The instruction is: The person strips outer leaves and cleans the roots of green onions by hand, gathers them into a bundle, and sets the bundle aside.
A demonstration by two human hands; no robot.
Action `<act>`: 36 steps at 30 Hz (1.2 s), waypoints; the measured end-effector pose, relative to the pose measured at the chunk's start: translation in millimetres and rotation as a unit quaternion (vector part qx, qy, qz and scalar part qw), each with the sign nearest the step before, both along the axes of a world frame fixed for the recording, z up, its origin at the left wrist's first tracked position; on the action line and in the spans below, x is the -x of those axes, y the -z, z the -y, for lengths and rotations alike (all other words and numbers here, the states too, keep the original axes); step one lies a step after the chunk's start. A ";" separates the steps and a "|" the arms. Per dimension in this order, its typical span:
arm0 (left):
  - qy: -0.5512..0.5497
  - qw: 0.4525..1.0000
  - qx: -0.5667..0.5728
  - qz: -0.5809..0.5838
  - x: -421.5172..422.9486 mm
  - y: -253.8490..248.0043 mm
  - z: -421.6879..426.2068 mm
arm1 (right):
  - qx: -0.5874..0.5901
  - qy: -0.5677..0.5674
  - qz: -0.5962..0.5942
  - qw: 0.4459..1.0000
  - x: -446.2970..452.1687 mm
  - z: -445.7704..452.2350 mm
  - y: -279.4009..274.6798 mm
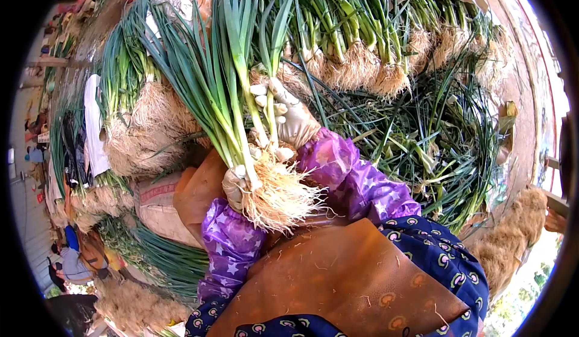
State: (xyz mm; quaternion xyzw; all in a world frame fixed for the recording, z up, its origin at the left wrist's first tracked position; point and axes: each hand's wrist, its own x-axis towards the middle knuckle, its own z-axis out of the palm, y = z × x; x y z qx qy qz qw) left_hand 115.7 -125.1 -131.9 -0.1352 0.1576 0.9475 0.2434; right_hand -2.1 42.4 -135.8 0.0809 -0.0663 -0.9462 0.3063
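My left hand, in a pale glove, is closed around the lower stalks of a bunch of leeks, just above the tangled roots. The green leaves point up and away from me. My right hand, also gloved, has its fingers closed around thinner leek stalks at the bunch's right side. Both hands are close together above my lap, and some fingers are hidden behind the stalks. Purple star-patterned sleeves cover both forearms.
A brown apron with root bits covers my lap. Leek bundles stand at the back and left. Loose green leaves are heaped on the right. A pale sack sits at left; other people are farther off.
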 end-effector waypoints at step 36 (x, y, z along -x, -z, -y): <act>-0.043 0.995 -0.085 -0.009 10.9 -38.4 -28.5 | -0.431 -0.014 -0.295 0.853 -41.5 -18.9 -2.5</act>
